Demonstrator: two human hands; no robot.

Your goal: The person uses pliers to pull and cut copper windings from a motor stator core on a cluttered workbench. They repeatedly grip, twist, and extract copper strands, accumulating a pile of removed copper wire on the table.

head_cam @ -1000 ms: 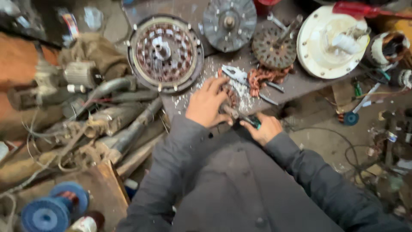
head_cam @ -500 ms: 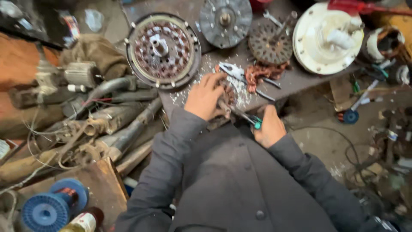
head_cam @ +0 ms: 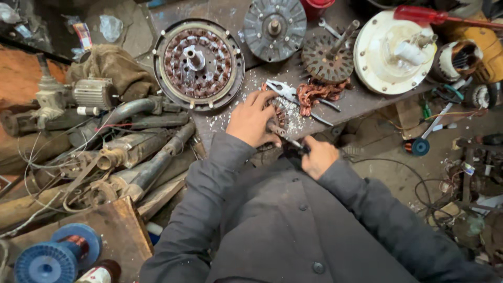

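Two hands (head_cam: 251, 119), two blue spools (head_cam: 47, 259), one pliers (head_cam: 285, 91).
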